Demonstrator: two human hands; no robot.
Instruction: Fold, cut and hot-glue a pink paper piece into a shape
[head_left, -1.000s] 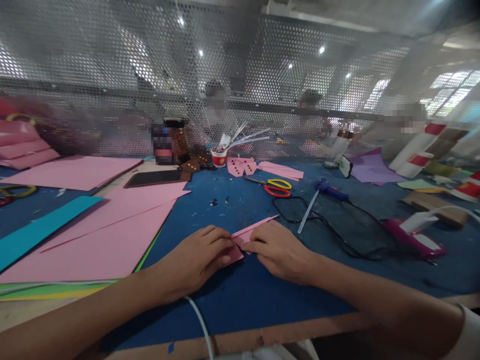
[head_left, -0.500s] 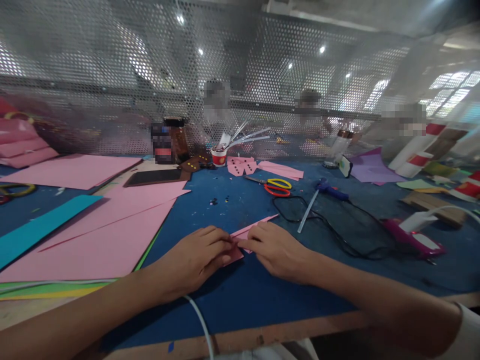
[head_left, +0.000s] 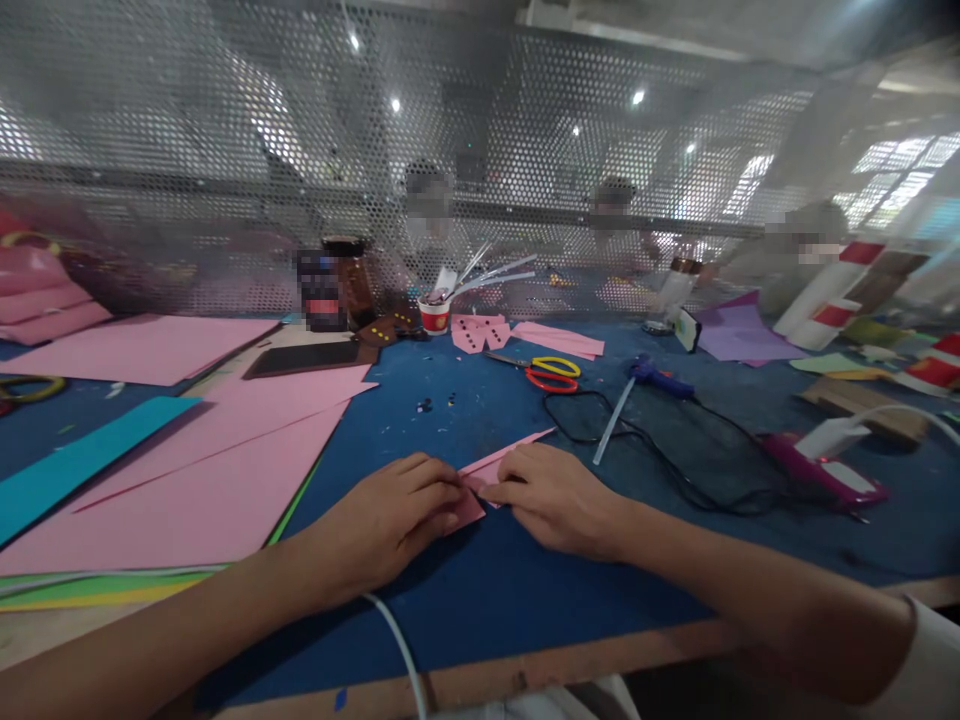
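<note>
Between my two hands, low over the blue table top, is a small folded piece of pink paper (head_left: 486, 467). My left hand (head_left: 405, 515) is closed on its left part, with the thumb and fingers together at the near corner. On its right part my right hand (head_left: 551, 495) is closed, fingertips pressing near the middle fold. A narrow pink point sticks out beyond the right fingers. The hands cover much of the paper. Scissors (head_left: 553, 375) with yellow and red handles lie beyond it, and a blue glue gun (head_left: 660, 378) with a clear glue stick rests farther right.
Large pink sheets (head_left: 202, 470) and a teal strip (head_left: 90, 455) lie on the left. A paper cup (head_left: 434, 315) with clear sticks stands by the perforated screen (head_left: 510, 130). Dotted pink cutouts (head_left: 480, 333) lie beside it. A purple power strip (head_left: 829, 472) and black cable are at right.
My right fingertips have shifted very slightly to the right along the paper. The left hand keeps its place on the paper, and the whole view has turned a little.
</note>
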